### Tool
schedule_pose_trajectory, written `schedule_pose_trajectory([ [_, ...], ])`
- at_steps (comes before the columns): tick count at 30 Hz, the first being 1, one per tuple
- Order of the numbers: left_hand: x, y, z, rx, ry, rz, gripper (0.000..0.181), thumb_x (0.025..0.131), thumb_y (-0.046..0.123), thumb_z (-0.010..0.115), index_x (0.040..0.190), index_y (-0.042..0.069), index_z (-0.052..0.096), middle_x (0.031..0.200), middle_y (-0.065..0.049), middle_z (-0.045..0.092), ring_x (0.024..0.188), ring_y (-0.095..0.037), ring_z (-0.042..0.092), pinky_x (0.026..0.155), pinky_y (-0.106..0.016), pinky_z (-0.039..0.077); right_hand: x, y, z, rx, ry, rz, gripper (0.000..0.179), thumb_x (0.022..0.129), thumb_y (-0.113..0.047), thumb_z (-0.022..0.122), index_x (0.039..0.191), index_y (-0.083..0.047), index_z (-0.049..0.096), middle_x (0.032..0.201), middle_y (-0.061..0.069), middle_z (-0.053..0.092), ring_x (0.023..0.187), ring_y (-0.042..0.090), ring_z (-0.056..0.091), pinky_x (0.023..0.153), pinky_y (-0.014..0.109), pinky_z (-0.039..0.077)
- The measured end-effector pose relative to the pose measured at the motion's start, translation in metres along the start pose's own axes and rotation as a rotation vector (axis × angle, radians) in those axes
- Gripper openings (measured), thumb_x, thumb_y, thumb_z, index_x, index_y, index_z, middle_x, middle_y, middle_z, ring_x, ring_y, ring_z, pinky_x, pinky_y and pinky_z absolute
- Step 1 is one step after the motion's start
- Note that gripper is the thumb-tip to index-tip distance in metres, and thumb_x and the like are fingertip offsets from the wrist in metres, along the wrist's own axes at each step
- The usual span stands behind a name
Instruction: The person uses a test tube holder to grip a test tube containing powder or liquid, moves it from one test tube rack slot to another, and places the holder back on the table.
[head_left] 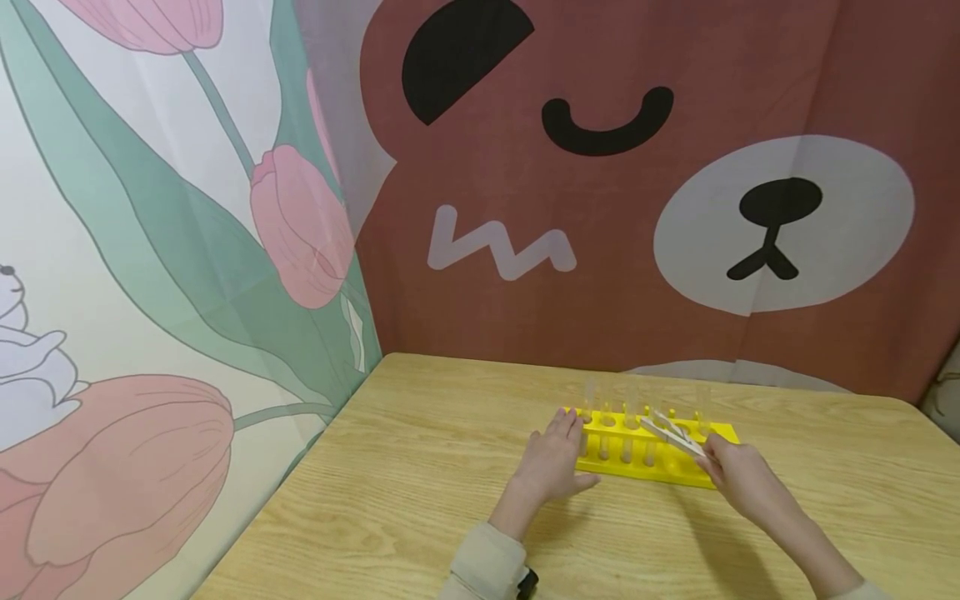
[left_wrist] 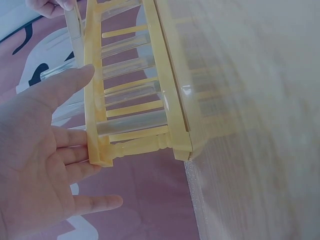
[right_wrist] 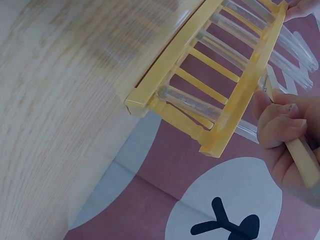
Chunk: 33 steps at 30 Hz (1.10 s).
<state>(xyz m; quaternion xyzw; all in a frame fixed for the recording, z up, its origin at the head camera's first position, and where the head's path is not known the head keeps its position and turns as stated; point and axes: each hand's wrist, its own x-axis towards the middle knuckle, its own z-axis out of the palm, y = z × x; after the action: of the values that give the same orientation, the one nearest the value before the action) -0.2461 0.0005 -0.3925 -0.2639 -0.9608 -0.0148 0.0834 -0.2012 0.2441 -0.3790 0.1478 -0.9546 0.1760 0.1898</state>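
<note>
Beige sleeve point(head_left: 486, 558) leads to the left hand point(head_left: 551, 462), whose straight fingers touch the yellow rack point(head_left: 663, 473) on the table point(head_left: 375, 483). Right hand point(head_left: 738, 475) pinches a pale clip point(head_left: 677, 437). Clear tubes point(head_left: 632, 407) stand in the rack, probably light, slippery, fragile; best taken near the top.

Left hand point(head_left: 551, 462) lay palm down, fingers extended, thumb apart; right hand point(head_left: 744, 481) gripped, fingers curled, forearm point(head_left: 810, 536) slanting inward.

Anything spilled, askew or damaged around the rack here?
Nothing stands out: the yellow rack stands upright on the table, the clear tubes sit in its holes, and no spill or breakage shows.
</note>
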Motion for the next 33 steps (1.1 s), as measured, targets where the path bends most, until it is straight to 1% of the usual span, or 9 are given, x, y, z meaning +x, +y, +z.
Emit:
schedule_pose_trajectory([
  [7, -0.0004, 0.0000, 0.0016, 0.000, -0.002, 0.000, 0.080, 0.079, 0.056, 0.055, 0.140, 0.010, 0.030, 0.144, -0.002, 0.025, 0.132, -0.015, 0.019, 0.093, -0.039, 0.037, -0.0010, -0.0026, -0.0008, -0.003, 0.012, -0.001, 0.019, 0.078, 0.001, 0.064, 0.070, -0.002, 0.048, 0.053, -0.003, 0.035, 0.044, 0.009, 0.030, 0.039, 0.021, 0.028],
  [18, -0.0007, -0.0005, -0.0001, 0.015, -0.003, -0.002, 0.080, 0.080, 0.056, 0.055, 0.140, 0.010, 0.030, 0.144, -0.002, 0.026, 0.132, -0.015, 0.019, 0.092, -0.039, 0.038, 0.0009, -0.0030, -0.0016, -0.016, 0.016, -0.012, 0.021, 0.078, 0.000, 0.065, 0.069, -0.004, 0.047, 0.053, -0.003, 0.035, 0.044, 0.009, 0.030, 0.039, 0.020, 0.028],
  [26, 0.0000, -0.0007, -0.0002, 0.015, -0.006, -0.006, 0.079, 0.080, 0.057, 0.054, 0.139, 0.011, 0.030, 0.144, -0.002, 0.025, 0.132, -0.015, 0.019, 0.093, -0.039, 0.037, 0.0049, -0.0048, -0.0025, -0.011, -0.002, 0.005, 0.020, 0.080, -0.001, 0.063, 0.069, -0.004, 0.047, 0.053, -0.003, 0.034, 0.044, 0.010, 0.031, 0.039, 0.021, 0.027],
  [33, 0.0009, -0.0007, 0.0002, -0.002, -0.005, 0.001, 0.079, 0.079, 0.056, 0.055, 0.139, 0.011, 0.031, 0.144, -0.002, 0.025, 0.132, -0.015, 0.018, 0.093, -0.040, 0.037, 0.0060, -0.0082, -0.0032, -0.015, -0.016, 0.015, 0.020, 0.079, -0.002, 0.064, 0.070, -0.004, 0.047, 0.052, -0.003, 0.034, 0.043, 0.010, 0.031, 0.038, 0.021, 0.027],
])
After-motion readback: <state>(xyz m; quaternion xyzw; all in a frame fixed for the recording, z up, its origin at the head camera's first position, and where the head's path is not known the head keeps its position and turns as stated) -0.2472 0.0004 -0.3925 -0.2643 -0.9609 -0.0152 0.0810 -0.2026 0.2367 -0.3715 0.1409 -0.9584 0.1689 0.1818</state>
